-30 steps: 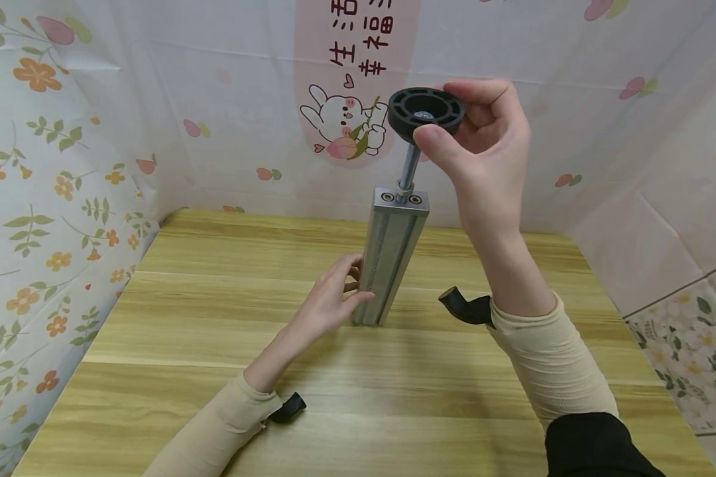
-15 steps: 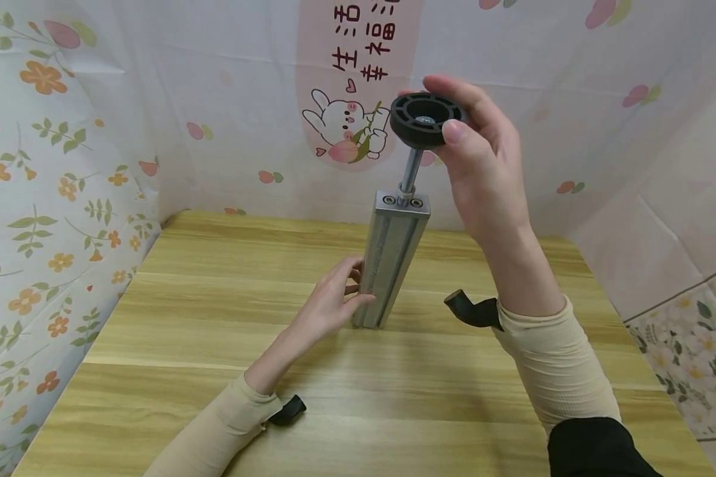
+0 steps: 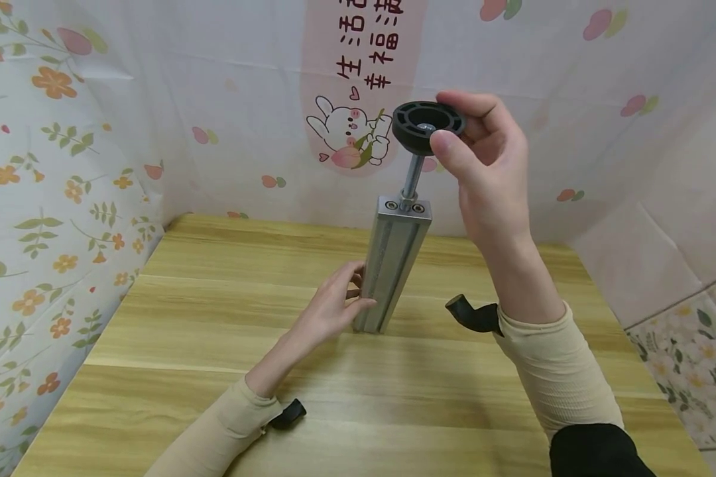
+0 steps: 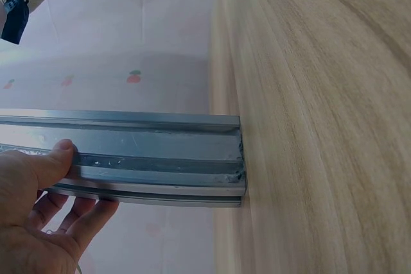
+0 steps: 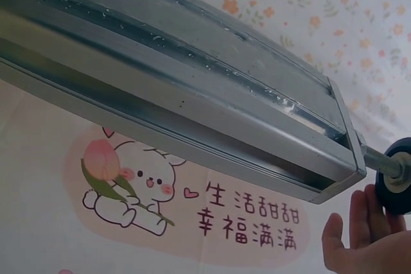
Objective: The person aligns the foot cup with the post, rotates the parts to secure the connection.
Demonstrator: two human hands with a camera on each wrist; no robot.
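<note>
A silver aluminium profile post (image 3: 394,265) stands on end on the table, its lower end at the wood in the left wrist view. From its screwed end plate (image 3: 404,207) a threaded rod (image 3: 414,175) rises to a black round levelling foot (image 3: 410,142), whose ribbed underside faces up. My left hand (image 3: 333,303) grips the post low down, thumb on the near face and fingers behind. With thumb and fingers at opposite sides of the rim, my right hand (image 3: 496,175) holds the foot. The right wrist view shows the post's side and that hand (image 5: 372,248) at the foot.
The wood-grain table (image 3: 215,318) runs back to a printed cloth backdrop (image 3: 233,132). Black curved pieces stick out from the left sleeve (image 3: 288,415) and the right sleeve (image 3: 477,317). A flowered cloth (image 3: 54,218) hangs at the left.
My right thumb shifted right along the foot's rim, then back left, while the fingers shifted round the far side. The left hand keeps its grip; the head view has tilted slightly.
</note>
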